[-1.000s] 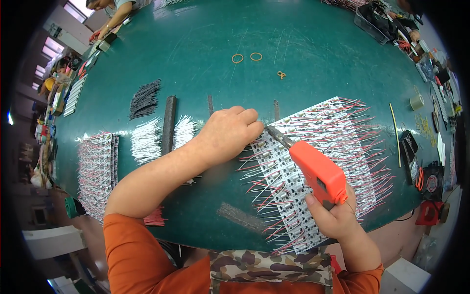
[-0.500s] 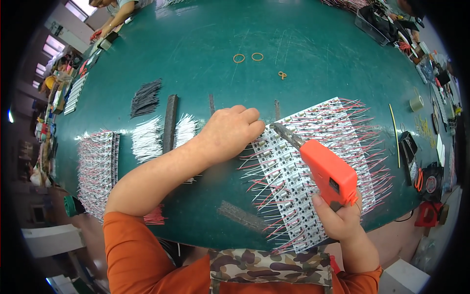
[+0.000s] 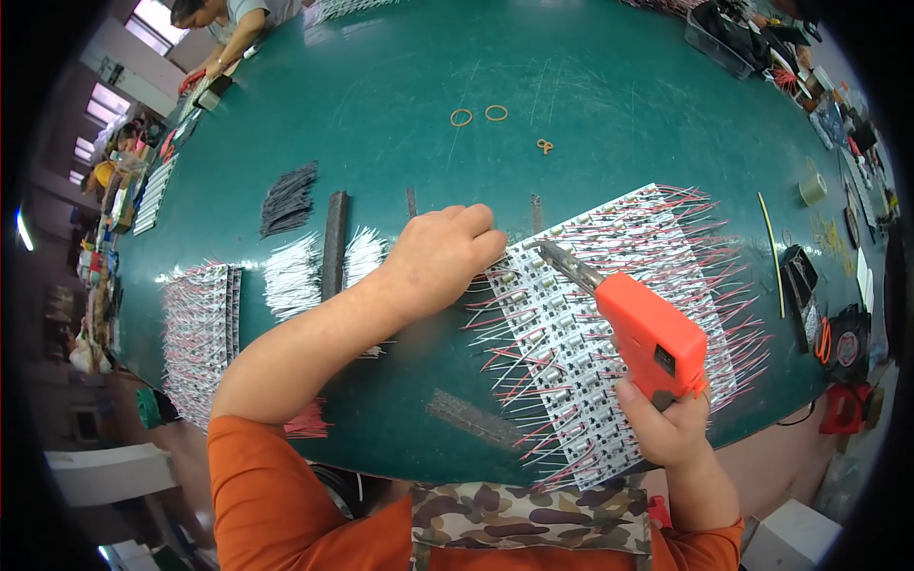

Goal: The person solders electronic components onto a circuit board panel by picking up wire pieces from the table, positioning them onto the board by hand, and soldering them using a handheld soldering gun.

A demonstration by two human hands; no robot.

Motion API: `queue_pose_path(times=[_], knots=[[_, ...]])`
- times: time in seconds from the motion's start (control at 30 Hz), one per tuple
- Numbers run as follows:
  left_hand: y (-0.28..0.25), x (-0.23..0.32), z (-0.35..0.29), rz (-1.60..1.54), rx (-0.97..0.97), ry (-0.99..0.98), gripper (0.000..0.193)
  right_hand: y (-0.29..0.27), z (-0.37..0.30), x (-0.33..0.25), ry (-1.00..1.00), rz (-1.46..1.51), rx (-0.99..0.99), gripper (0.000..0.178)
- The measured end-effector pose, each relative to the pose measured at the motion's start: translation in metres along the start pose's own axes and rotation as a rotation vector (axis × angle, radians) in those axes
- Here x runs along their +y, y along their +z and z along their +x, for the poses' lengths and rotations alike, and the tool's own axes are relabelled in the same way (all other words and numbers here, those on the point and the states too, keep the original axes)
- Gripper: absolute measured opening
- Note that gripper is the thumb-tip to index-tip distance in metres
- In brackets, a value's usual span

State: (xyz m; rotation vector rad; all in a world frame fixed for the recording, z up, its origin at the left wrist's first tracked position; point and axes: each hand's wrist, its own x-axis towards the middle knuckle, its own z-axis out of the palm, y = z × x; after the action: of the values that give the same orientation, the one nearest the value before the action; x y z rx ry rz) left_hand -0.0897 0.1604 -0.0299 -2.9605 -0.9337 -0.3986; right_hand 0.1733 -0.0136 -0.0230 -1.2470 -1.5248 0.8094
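My right hand [image 3: 668,428] grips a red soldering gun [image 3: 655,333], its dark metal tip pointing up and left over the upper left corner of a white circuit board panel [image 3: 569,400]. Rows of small components cover the panel, and red and white wires stick out along both sides. At that same corner my left hand [image 3: 440,255] has its fingers pinched together at the panel's edge. Whatever sits between those fingertips is hidden by the hand. White cut wires [image 3: 292,276] lie in bundles behind my left forearm, beside a dark bar [image 3: 334,246].
Black wires [image 3: 288,200] and a stack of wired panels [image 3: 198,328] lie left; red wires [image 3: 307,419] are near my left elbow. Rubber bands [image 3: 461,118] lie farther back. Orange-handled scissors [image 3: 824,341] and a wire spool [image 3: 812,188] are right. Another person [image 3: 240,36] works far left.
The soldering gun has shifted slightly right and its tip is a little farther from my left fingers. My left hand stays at the panel's corner, still pinched. The whole view has shifted slightly.
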Motion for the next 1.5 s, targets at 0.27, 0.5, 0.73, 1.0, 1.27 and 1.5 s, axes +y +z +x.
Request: queue_pose_path(times=[0.27, 0.5, 0.73, 1.0, 1.27, 1.5], knots=[[0.0, -0.004, 0.003, 0.011, 0.005, 0.153, 0.018, -0.007, -0.002, -0.007, 0.106, -0.034, -0.117, 0.034], [-0.004, -0.004, 0.007, -0.002, -0.109, 0.165, 0.02, 0.001, 0.002, -0.003, 0.048, -0.054, -0.052, 0.035], [-0.006, -0.002, 0.01, 0.008, -0.125, 0.173, 0.019, 0.006, 0.004, -0.006, 0.106, -0.009, -0.034, 0.034], [-0.007, -0.003, 0.012, 0.007, -0.147, 0.181, 0.019, 0.008, 0.005, -0.004, 0.087, -0.027, -0.058, 0.041], [-0.008, -0.004, 0.014, 0.013, -0.178, 0.178, 0.018, 0.009, 0.005, -0.002, 0.07, -0.083, -0.092, 0.046], [-0.01, -0.002, 0.016, 0.027, -0.192, 0.179, 0.017, 0.008, 0.005, -0.004, 0.075, -0.09, -0.125, 0.049]])
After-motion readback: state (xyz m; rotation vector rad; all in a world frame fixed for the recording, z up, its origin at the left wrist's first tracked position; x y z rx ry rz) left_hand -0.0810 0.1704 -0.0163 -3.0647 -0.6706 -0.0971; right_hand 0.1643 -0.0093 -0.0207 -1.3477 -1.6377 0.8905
